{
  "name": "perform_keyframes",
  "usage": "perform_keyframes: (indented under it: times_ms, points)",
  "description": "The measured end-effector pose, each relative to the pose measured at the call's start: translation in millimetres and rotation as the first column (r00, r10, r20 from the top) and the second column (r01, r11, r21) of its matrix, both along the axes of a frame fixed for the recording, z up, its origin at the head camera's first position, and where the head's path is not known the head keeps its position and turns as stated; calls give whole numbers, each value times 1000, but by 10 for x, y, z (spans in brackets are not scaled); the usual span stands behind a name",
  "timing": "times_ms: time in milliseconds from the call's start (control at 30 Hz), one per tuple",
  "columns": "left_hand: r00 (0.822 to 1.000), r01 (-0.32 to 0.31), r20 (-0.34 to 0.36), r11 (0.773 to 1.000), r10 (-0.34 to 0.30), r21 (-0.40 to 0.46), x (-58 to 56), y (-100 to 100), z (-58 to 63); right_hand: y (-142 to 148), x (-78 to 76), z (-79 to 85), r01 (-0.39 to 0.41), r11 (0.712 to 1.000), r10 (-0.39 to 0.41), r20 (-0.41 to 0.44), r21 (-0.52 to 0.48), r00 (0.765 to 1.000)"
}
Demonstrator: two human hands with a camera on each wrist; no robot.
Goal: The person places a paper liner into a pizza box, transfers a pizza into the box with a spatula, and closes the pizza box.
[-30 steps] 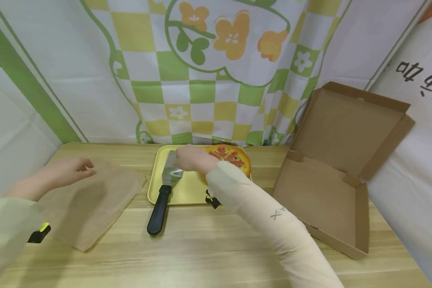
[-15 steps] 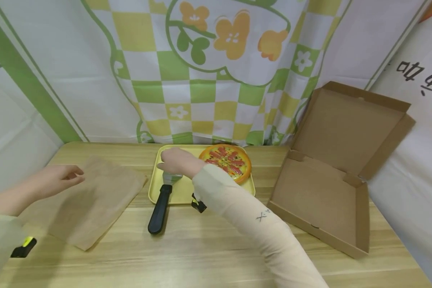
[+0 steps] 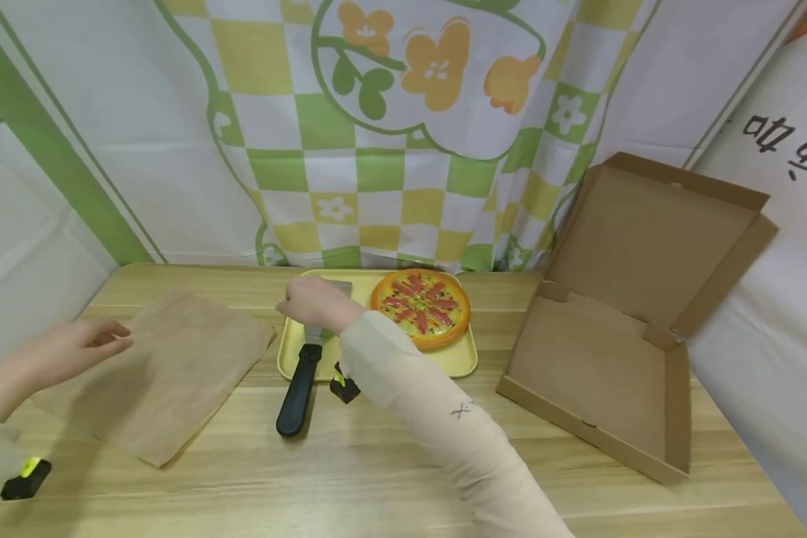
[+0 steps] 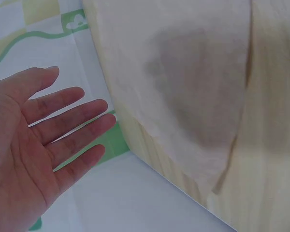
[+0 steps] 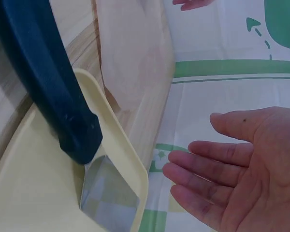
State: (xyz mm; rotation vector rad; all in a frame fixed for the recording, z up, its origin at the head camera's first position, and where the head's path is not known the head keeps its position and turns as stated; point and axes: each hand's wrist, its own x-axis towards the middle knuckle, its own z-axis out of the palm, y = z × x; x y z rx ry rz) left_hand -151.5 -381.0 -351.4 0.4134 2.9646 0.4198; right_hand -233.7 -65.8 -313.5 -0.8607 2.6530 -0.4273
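My right hand [image 3: 317, 300] hovers over the left part of a yellow tray [image 3: 376, 359], fingers relaxed and holding nothing. Beneath it lies a spatula [image 3: 299, 392] with a black handle; its metal blade [image 5: 108, 193] rests in the tray, partly hidden by the hand in the head view. A pizza [image 3: 422, 308] with red strips on top sits at the tray's right side. Over on the left, my left hand [image 3: 74, 350] is held above a sheet of brown paper [image 3: 181, 373]. In the left wrist view its fingers [image 4: 72, 118] are spread and grasp nothing.
An unlidded cardboard pizza box [image 3: 605, 373] stands on the right of the wooden table [image 3: 403, 463], its lid [image 3: 659, 239] raised toward the back. A checked, flowered curtain [image 3: 390, 172] hangs right behind the table.
My right hand has moved left across the tray, from beside the pizza to over the spatula, uncovering the pizza. My left hand has drawn back to the left. Spatula, pizza and box stay put.
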Motion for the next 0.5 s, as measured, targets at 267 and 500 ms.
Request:
perform_keyframes:
  times_ms: [267, 500]
  points:
    - [999, -4, -37, 1000, 4, 3, 42, -193, -146, -137, -41, -108, 39, 998, -39, 10, -45, 999]
    - [999, -34, -36, 999, 34, -9, 110, -302, -217, -247, -59, -290, 110, 989, -113, -25, -101, 993]
